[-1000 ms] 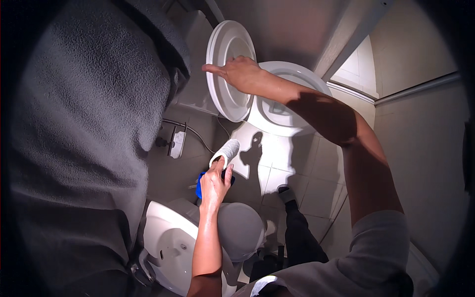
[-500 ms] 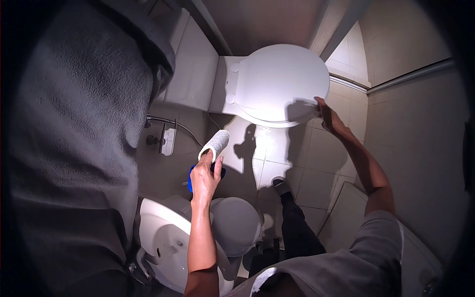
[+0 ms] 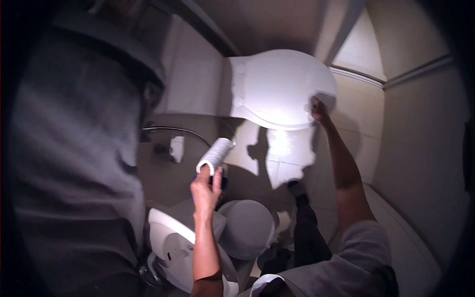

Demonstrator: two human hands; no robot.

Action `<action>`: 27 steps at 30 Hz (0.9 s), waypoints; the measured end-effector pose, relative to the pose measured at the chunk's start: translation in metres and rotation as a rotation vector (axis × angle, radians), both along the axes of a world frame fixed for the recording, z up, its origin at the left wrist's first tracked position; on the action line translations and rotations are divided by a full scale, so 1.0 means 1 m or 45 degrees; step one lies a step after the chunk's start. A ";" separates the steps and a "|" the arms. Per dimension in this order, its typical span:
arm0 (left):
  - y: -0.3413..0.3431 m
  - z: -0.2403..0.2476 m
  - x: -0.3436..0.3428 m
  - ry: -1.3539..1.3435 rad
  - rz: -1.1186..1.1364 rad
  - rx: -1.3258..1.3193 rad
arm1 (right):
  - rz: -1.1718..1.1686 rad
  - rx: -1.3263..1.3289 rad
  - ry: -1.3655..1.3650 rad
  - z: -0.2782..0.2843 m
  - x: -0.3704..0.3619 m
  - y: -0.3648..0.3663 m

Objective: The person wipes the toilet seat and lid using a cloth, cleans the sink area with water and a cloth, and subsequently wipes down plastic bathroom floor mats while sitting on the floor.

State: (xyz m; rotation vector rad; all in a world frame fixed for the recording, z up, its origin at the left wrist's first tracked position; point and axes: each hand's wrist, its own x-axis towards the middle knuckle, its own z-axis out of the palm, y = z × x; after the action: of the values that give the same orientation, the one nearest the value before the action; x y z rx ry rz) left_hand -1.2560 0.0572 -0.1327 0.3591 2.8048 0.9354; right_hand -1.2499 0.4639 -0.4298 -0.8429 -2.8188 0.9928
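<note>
My left hand (image 3: pixel 204 194) is closed on a white textured paper roll (image 3: pixel 215 153), its fingers at the near, open end and the thumb along the side. Something dark blue (image 3: pixel 224 181) shows just behind that hand; its kind I cannot make out. Beyond, at the top middle, is a white toilet with its lid (image 3: pixel 282 81) down. My right hand (image 3: pixel 319 110) is over the lid's near right edge with its fingers curled. A small pale patch shows beside the fingers, and what they hold, if anything, is unclear.
The toilet's cistern (image 3: pixel 193 74) stands left of the lid. Lower left is a washbasin (image 3: pixel 168 227) with a tap, beside a round grey-lidded bin (image 3: pixel 247 230). A hose (image 3: pixel 180 129) runs along the wall. A grey towel-like cloth (image 3: pixel 89 148) fills the left side.
My right hand has moved inward from the lid's right rim onto its near right part, and its fingers have curled. The left hand still holds the roll. The whole view has shifted slightly.
</note>
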 end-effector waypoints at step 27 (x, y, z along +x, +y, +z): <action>-0.054 -0.007 -0.005 0.136 -0.063 -0.139 | 1.193 1.083 -0.143 0.360 -0.319 -0.350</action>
State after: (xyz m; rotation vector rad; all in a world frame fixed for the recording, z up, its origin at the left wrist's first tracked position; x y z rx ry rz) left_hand -1.2610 0.0028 -0.1402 0.4745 2.9136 0.7703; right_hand -1.5685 0.1135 -0.0702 0.5552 -3.2040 -0.3589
